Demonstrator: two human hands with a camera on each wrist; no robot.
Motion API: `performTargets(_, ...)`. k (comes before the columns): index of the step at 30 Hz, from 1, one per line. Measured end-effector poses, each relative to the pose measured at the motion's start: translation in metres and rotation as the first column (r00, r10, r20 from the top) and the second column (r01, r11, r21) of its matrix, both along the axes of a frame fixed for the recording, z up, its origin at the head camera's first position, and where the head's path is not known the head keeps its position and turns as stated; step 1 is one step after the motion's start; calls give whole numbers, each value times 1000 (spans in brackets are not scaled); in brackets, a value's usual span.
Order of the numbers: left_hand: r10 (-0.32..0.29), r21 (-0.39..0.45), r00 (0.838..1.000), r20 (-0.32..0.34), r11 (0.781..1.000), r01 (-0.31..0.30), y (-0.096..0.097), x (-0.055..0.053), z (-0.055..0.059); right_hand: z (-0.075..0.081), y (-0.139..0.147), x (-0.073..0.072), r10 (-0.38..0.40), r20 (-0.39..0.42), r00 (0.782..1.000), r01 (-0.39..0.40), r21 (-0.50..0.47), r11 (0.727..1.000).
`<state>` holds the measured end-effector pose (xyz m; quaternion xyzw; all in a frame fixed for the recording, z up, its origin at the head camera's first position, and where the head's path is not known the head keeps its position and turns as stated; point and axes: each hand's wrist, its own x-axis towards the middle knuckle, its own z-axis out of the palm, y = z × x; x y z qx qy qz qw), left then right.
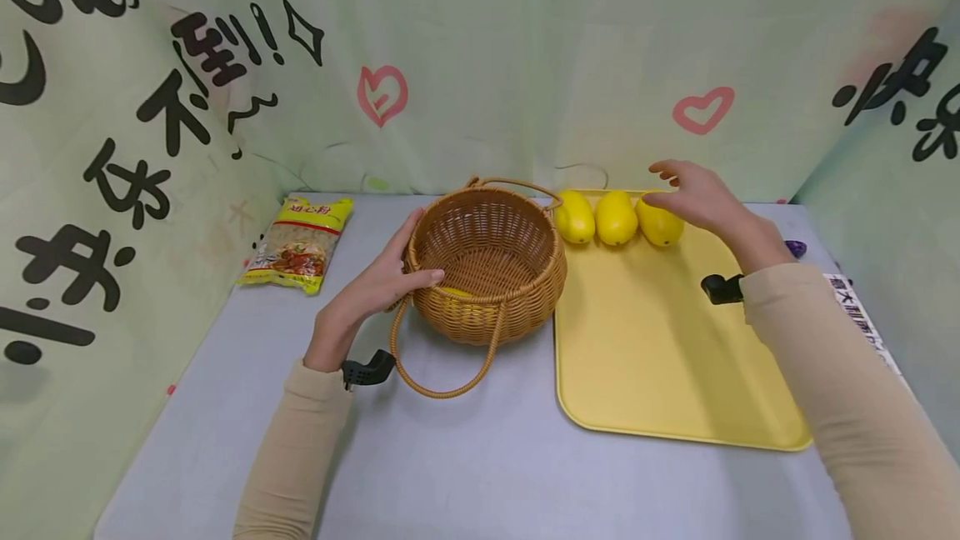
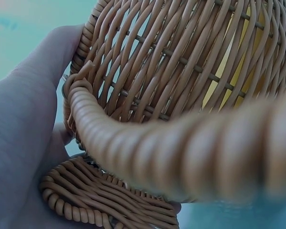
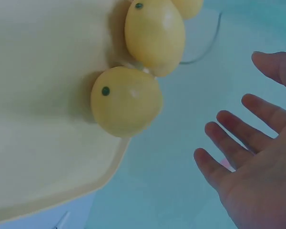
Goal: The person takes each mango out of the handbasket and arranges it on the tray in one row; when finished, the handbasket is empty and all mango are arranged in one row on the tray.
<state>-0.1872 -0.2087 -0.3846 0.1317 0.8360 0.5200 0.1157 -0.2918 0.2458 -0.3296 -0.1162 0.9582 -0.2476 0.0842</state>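
A brown wicker basket (image 1: pixel 525 307) stands tilted on the table, its opening turned towards me and one looped handle hanging at the front. My left hand (image 1: pixel 386 277) grips its left side, thumb over the rim; in the left wrist view the woven wall (image 2: pixel 181 62) fills most of the picture. A sliver of something yellow (image 1: pixel 455 292) shows inside the basket, mostly hidden by the rim. Three yellow lemons (image 1: pixel 616 218) lie in a row along the back edge of a yellow tray (image 1: pixel 637 365). Above the rightmost lemon (image 3: pixel 126 101), my right hand (image 1: pixel 701 198) hovers with spread fingers, holding nothing.
A yellow-and-clear food packet (image 1: pixel 296 244) lies at the table's back left. Beyond the tray's right side are a small purple object (image 1: pixel 797 249) and a printed black-and-white strip (image 1: pixel 862 315). Curtains with writing and hearts enclose the table.
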Motion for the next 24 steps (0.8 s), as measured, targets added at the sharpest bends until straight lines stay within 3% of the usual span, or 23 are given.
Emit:
performTargets(8,2,-7,1000,-10,1000,-2,-2,-1,-2,23,-29,8,130,-67,989,-127,42,991)
performTargets(24,-6,-5,1000,-18,1000,6,-1,-1,-3,50,-86,23,337,-123,933,-326,101,940)
